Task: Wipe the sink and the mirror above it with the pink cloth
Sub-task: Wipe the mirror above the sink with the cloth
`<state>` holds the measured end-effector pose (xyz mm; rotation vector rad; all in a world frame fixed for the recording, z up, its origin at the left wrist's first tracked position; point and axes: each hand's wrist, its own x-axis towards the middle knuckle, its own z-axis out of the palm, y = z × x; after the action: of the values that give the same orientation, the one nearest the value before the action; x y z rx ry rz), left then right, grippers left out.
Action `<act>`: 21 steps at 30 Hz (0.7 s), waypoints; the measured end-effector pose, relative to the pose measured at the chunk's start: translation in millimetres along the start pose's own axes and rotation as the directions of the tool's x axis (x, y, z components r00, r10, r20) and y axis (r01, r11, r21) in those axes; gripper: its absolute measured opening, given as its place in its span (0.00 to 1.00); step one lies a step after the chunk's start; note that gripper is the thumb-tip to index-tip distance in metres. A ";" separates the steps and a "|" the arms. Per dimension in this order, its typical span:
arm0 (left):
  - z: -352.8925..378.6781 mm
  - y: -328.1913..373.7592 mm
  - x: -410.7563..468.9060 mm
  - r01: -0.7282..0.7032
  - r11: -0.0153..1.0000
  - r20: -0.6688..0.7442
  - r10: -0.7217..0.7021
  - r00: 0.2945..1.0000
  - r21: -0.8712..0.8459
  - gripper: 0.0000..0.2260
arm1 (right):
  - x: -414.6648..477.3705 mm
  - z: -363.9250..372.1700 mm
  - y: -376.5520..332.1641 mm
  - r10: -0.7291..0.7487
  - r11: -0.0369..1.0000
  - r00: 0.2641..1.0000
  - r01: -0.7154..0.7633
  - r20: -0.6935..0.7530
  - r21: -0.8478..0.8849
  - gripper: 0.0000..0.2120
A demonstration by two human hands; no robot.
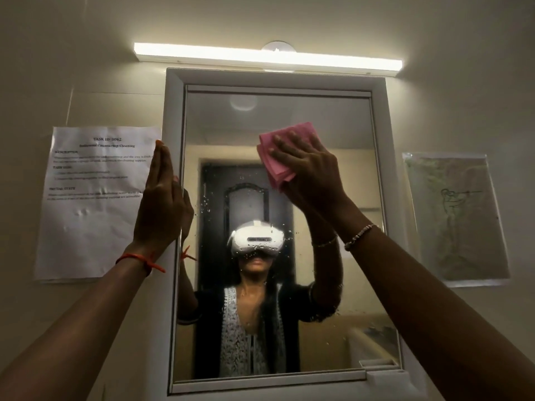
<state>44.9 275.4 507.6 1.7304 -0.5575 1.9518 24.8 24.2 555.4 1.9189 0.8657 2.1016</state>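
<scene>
Two hands raised: right hand flat, pressing the folded pink cloth against the upper middle of the mirror; left hand open, straight fingers braced on the white frame at its left edge. Keep even palm pressure and work downward in overlapping passes toward the water droplets left of centre, steadying the frame throughout. Beyond, on the wall: printed task sheet, sleeved drawing, tube light above; no sink in view.

A bathroom: framed wall mirror under a strip light, printed cleaning sheet alongside.
</scene>
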 end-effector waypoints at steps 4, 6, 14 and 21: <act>-0.6 0.5 0.3 -0.005 1.000 0.002 0.005 1.000 -0.006 0.22 | -15.4 -9.1 18.4 0.098 0.995 0.993 -0.100 -0.063 -0.021 0.20; -1.2 0.6 0.4 0.000 1.000 0.004 0.000 1.000 -0.009 0.22 | -21.1 -11.0 26.1 0.140 0.990 0.985 -0.143 -0.098 -0.023 0.19; -1.3 0.1 0.1 0.010 1.000 0.009 -0.010 1.000 -0.007 0.22 | -39.7 -20.4 38.0 0.435 0.899 0.891 -0.438 -0.131 0.007 0.24; -4.7 1.8 0.7 -0.001 0.999 0.034 0.002 0.999 -0.032 0.23 | -47.6 -19.3 24.7 0.577 0.794 0.765 -0.608 -0.285 -0.025 0.18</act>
<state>40.0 276.8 507.7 1.7470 -0.5990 1.9077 20.4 -25.1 527.3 2.0701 0.1360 2.7361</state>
